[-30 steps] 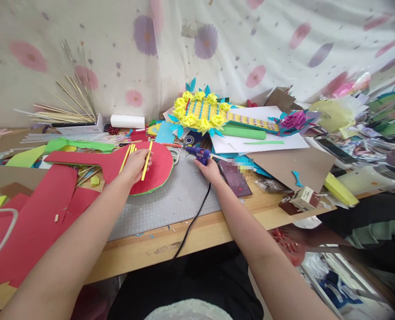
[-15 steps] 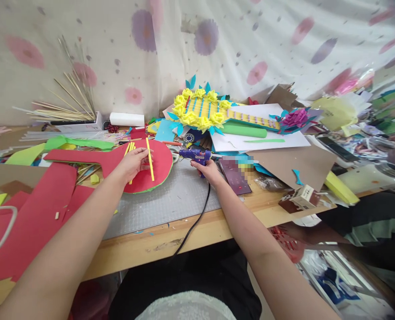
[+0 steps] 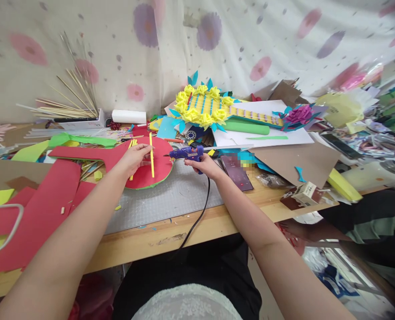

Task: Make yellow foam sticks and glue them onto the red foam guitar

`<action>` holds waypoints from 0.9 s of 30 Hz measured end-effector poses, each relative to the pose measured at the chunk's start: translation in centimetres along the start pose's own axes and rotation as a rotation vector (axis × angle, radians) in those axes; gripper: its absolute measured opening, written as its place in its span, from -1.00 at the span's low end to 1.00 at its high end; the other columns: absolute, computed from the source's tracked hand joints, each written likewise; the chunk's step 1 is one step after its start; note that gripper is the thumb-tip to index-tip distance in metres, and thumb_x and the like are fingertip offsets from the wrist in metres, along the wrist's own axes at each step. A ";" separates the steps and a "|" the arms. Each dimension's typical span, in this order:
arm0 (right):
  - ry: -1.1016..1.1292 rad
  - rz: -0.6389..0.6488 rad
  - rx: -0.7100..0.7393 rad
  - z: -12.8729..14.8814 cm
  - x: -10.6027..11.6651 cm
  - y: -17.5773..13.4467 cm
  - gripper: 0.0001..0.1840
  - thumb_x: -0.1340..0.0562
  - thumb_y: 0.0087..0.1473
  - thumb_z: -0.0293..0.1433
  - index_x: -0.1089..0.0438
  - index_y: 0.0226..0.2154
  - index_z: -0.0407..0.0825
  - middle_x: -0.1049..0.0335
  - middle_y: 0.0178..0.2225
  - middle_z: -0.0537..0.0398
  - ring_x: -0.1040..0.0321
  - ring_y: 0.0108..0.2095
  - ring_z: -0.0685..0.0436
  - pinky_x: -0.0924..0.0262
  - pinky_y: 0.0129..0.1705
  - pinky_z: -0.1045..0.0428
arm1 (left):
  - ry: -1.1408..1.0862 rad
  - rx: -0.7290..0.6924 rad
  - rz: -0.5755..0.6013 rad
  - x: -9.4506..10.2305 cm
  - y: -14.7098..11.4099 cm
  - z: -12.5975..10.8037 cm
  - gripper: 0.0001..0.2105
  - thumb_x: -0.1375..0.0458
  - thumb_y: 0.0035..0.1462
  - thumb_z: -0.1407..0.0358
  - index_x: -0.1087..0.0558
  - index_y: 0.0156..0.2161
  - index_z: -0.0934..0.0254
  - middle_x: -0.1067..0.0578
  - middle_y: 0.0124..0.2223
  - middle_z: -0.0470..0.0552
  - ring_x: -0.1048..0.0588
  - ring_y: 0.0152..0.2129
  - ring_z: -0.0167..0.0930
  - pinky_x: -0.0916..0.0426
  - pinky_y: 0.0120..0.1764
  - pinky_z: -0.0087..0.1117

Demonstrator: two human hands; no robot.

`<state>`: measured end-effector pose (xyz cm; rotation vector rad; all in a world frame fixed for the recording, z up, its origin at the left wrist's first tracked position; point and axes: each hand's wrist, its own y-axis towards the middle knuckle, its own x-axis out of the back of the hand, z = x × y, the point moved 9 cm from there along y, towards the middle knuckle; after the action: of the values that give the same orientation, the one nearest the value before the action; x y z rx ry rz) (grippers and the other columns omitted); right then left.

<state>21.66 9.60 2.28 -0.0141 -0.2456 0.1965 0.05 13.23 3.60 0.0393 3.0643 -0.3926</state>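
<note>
Glue gun (image 3: 186, 154) | right hand (image 3: 202, 164) grip closed on it | left hand (image 3: 134, 158) pinches yellow strip (image 3: 151, 154) over red guitar cutout (image 3: 117, 156)

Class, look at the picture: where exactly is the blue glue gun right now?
The glue gun is in the right hand, mid-table above the grey cutting mat, its nozzle pointing left towards the red foam guitar shape.

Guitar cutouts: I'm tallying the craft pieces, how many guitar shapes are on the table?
2. The red guitar lies flat under the left hand; the flower-decorated guitar rests on the paper pile behind the glue gun. Clutter may hide more.
</note>
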 end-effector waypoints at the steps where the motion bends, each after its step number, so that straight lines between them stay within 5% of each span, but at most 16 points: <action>1: -0.003 -0.003 -0.001 0.1 0.0 0.0 -0.62 -0.28 -0.21 -0.10 -0.31 -0.46 -0.07 -0.10 -0.69 0.28 -0.01 -0.66 0.12 0.06 -0.59 0.12 | 0.003 0.003 -0.005 0.0 0.0 0.0 -0.90 -0.23 -0.12 0.36 -0.40 -0.50 0.36 -0.35 -0.59 -0.12 -0.31 -0.70 -0.57 -0.28 -0.59 -0.52; 27: -0.026 0.293 0.086 2.2 -2.9 0.4 -0.60 -0.26 -0.13 -0.08 -0.31 -0.50 -0.12 -0.14 -0.66 0.25 -0.03 -0.68 0.15 0.09 -0.65 0.16 | -0.055 0.031 -0.042 0.6 -0.2 -0.1 -0.84 -0.05 0.08 0.47 -0.47 -0.44 0.40 -0.39 -0.58 -0.06 -0.35 -0.68 -0.57 -0.30 -0.59 -0.55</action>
<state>18.31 9.42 3.70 0.0381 -0.2606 0.4988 -0.60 13.10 3.71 -0.0335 3.0096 -0.4356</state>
